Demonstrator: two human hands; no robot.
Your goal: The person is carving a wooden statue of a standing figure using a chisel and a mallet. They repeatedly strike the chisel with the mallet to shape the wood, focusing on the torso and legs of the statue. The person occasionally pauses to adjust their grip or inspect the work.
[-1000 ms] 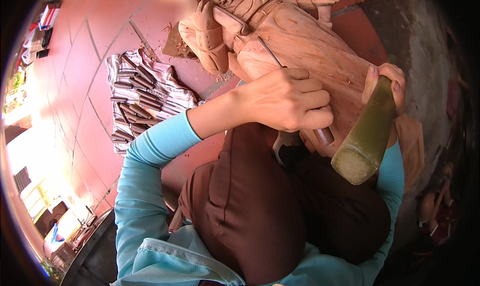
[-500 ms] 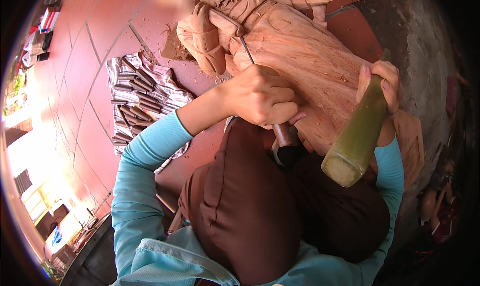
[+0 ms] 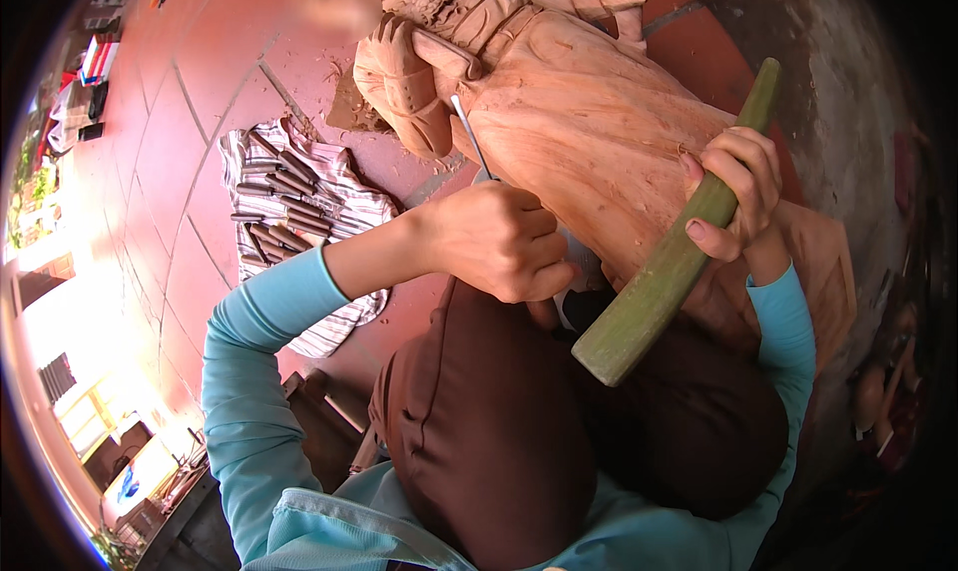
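Note:
In my left hand (image 3: pixel 504 240) the fingers wrap round the handle of a carving chisel (image 3: pixel 471 137). Its thin metal shaft points up and away, the tip just over the edge of the carved wooden figure (image 3: pixel 589 122); whether it touches is unclear. Most of the handle is hidden by my fist. My right hand (image 3: pixel 738 187) grips a long green mallet (image 3: pixel 669 277) near its narrow end, with the thick end hanging over my thigh. The reddish-brown figure lies on its back ahead of me, showing robe folds, a beard and a bent arm.
At the left, several chisels (image 3: pixel 284 187) with dark handles lie on a striped cloth (image 3: pixel 344 316). Wood shavings dot the red tiled floor (image 3: pixel 150 162). A grey concrete surface (image 3: pixel 838 102) runs along the right. My brown-trousered knees (image 3: pixel 479 411) are raised close below my hands.
The chisel has drawn back toward me, its tip lifting out from the figure's folds. The mallet's thick end has swung left, and its narrow end now shows above my right hand.

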